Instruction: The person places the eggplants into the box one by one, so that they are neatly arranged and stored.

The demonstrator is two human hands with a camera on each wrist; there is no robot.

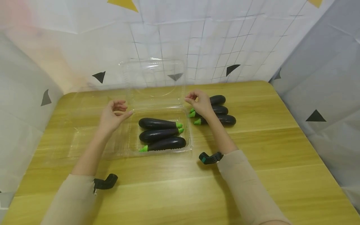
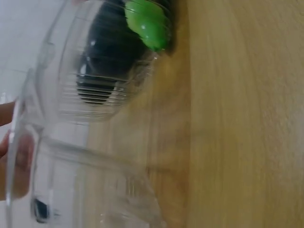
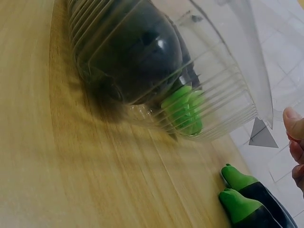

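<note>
A clear plastic clamshell box stands on the table, its lid raised at the back. Inside lie three dark eggplants with green caps, two with caps to the right and the front one with its cap to the left. Left of the box's hinge is my left hand, fingers loosely bent and thumb stretched toward the box. My right hand hovers at the lid's right edge, thumb and fingertips near each other with nothing visible between them. Three more eggplants lie beyond it, partly hidden by the hand.
Another clear clamshell box lies open on the left of the wooden table, beneath my left forearm. White sheeting with black triangles hangs behind and at both sides. A dark wrist camera sticks out from the right sleeve.
</note>
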